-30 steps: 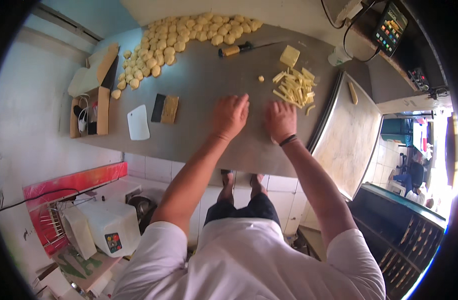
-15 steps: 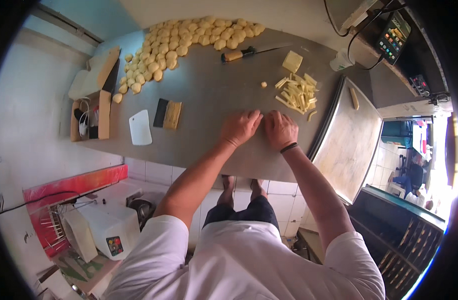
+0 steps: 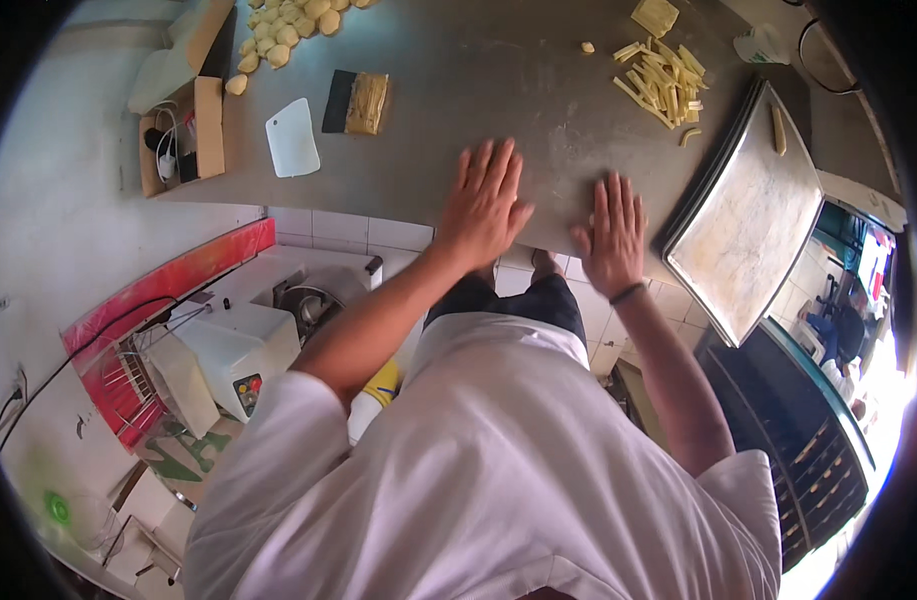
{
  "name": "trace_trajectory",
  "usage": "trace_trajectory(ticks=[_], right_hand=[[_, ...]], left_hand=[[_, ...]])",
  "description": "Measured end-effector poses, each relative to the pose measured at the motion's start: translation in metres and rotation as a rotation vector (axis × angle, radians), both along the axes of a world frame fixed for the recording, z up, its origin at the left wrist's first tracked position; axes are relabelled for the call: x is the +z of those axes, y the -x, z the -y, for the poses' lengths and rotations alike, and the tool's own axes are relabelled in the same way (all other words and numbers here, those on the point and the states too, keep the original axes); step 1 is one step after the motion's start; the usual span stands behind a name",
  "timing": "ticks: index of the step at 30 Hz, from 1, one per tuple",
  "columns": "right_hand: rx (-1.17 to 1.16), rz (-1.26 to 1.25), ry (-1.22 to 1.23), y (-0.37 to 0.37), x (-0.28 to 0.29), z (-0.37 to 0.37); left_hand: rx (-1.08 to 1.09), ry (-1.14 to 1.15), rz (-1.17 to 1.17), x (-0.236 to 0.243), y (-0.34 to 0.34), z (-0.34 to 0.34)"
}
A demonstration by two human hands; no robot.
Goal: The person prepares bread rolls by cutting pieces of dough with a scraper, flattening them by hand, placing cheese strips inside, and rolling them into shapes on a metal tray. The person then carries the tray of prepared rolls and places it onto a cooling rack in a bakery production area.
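Both hands are laid flat on the bench near its front edge, fingers spread: the left hand and right hand side by side. Whether dough is being rolled beneath the palms cannot be told; the cut dough strips lie far right, and the next move likely calls for even forward pressure.

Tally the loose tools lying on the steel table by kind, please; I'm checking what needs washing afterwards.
White plastic scraper: 1
Black-handled scraper with dough-coated blade: 1
Baking tray: 1
Total: 3
Both hands lie flat on the table, holding none of them.
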State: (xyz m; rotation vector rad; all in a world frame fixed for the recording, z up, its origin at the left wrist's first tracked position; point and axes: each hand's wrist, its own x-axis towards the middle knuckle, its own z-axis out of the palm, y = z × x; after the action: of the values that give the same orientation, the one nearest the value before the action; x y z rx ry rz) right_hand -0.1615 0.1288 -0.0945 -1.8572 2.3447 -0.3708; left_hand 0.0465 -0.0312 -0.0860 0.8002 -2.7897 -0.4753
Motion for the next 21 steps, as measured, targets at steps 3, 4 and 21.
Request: trace_trajectory(ticks=[3, 4, 21], right_hand=[[0.001, 0.057, -0.107, -0.006, 0.001, -0.007], [-0.016, -0.018, -0.074, 0.003, -0.001, 0.015], [-0.127, 0.009, -0.216, -0.012, 0.034, -0.025]], left_hand=[[0.007, -0.077, 0.093, -0.001, -0.016, -0.007], [0.04, -0.02, 0.1, -0.003, -0.001, 0.008], [-0.073, -0.052, 0.089, 0.021, -0.021, 0.008]])
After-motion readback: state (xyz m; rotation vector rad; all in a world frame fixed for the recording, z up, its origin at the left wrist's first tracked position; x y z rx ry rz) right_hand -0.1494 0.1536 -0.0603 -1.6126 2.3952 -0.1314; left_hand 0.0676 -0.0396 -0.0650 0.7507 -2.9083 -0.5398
